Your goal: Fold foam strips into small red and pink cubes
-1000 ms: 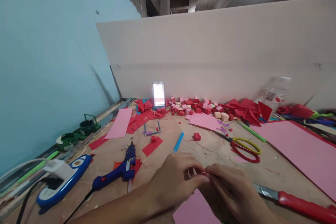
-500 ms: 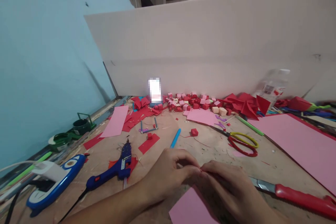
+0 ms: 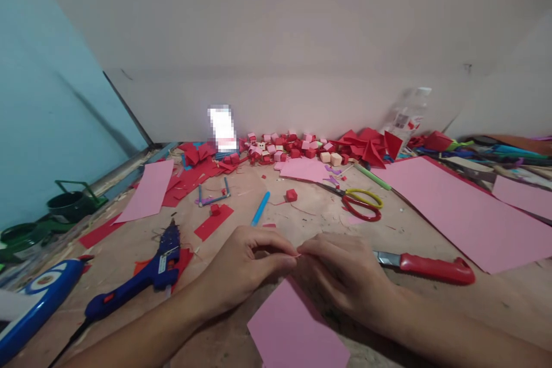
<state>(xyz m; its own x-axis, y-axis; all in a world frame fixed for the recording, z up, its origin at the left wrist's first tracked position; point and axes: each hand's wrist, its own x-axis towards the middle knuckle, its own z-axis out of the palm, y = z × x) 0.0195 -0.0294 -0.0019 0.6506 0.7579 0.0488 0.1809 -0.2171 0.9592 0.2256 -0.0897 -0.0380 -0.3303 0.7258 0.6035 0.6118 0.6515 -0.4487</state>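
Note:
My left hand [image 3: 254, 259] and my right hand [image 3: 347, 270] meet fingertip to fingertip above the table. Both are closed in a pinch on a tiny pink piece [image 3: 298, 255], most of it hidden by the fingers. Just below them lies a pink paper sheet [image 3: 297, 328], partly in shadow. A knife with a red handle [image 3: 435, 268] lies to the right, its blade partly behind my right hand. Beyond my left hand is a blue stick [image 3: 261, 208]. A small red paper cube [image 3: 292, 195] sits past the fingertips.
At left lies a blue glue gun [image 3: 161, 264], near a blue-and-white power strip [image 3: 43, 299]. Scissors [image 3: 360, 203] with red and yellow handles lie ahead right. Pink and red cubes [image 3: 293, 146] pile along the board, between a lit phone [image 3: 223, 128] and a plastic bottle [image 3: 409, 118].
The camera view has tilted down and turned right, so things appear shifted left and the board fills more of the top. My hands stay together, still pinching the tiny piece.

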